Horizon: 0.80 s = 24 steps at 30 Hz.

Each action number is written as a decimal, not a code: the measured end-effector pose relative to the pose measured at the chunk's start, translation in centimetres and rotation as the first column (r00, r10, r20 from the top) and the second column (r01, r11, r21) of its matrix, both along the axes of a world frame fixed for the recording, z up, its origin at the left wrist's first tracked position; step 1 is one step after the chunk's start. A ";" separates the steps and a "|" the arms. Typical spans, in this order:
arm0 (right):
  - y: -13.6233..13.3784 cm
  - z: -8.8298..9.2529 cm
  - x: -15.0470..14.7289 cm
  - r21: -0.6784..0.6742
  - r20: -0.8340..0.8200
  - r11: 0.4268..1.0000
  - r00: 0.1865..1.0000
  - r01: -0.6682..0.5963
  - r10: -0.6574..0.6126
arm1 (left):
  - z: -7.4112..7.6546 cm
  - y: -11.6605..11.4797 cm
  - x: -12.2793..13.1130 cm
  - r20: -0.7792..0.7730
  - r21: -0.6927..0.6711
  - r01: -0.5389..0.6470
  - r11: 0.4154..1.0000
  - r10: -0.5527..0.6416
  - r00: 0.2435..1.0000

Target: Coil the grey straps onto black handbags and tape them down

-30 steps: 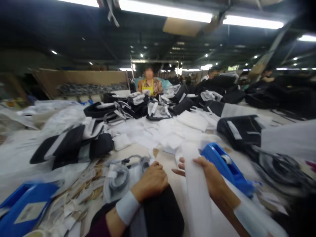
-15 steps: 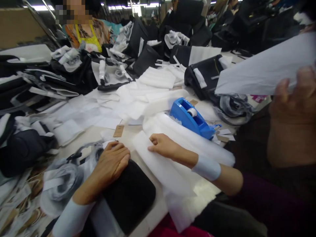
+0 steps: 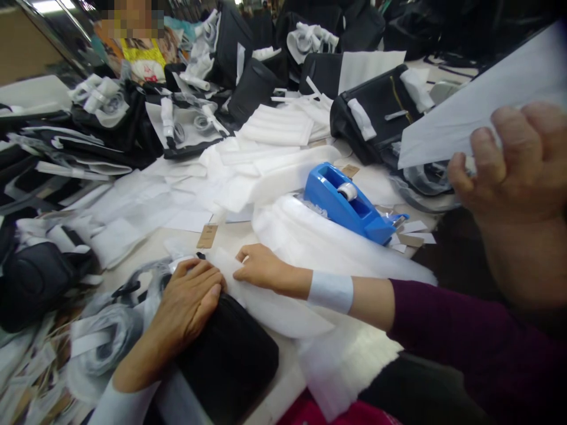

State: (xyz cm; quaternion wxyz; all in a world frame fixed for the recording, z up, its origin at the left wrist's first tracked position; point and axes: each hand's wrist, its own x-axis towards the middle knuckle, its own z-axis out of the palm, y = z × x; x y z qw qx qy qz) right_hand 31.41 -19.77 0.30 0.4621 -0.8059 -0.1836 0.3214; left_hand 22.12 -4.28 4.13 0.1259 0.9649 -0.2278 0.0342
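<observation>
My left hand (image 3: 188, 298) lies over the far end of a small black bag (image 3: 234, 360), its fingers curled down around the edge. The bag lies flat on the table. Just to the right, my right hand (image 3: 263, 268) pinches the edge of a thin white foam sheet (image 3: 283, 313), which trails toward the front edge of the table beside the bag. Its thumb and forefinger are together. A coiled strap in clear wrapping (image 3: 100, 339) lies left of my left hand.
A blue tape dispenser (image 3: 348, 200) stands beyond my right arm. White sheets (image 3: 239, 171) cover the middle. Black bags (image 3: 372, 115) crowd the back. Another person's hand (image 3: 518, 159) holds a white sheet (image 3: 482, 94) at right. A brown tag (image 3: 207, 236) lies ahead.
My right hand has moved left, closer to my left hand and the bag, drawing the foam sheet's edge along. My left hand stays on the bag. The view has shifted slightly.
</observation>
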 end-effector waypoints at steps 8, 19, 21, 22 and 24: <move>-0.4 0.1 -0.5 0.251 -0.294 0.961 0.937 -0.113 0.187 | 0.0 -0.2 -0.3 0.018 0.011 -0.017 1.000 0.016 1.000; 2.8 -1.1 -1.4 0.275 -0.384 0.961 0.914 -0.023 0.132 | -0.2 -0.8 -0.9 0.008 -0.081 -0.105 0.991 0.106 0.994; 3.6 -1.3 -2.0 0.334 -0.369 0.943 0.920 -0.001 0.131 | -0.2 -0.9 -1.1 0.030 -0.107 -0.138 0.985 0.142 0.989; 3.8 -1.5 -2.2 0.360 -0.367 0.933 0.921 0.014 0.128 | -0.3 -0.9 -1.1 0.047 -0.112 -0.156 0.981 0.162 0.986; 4.2 -2.2 -2.3 0.385 -0.402 0.922 0.906 0.034 0.135 | -0.8 -0.7 -1.1 0.132 -0.116 -0.172 0.978 0.187 0.974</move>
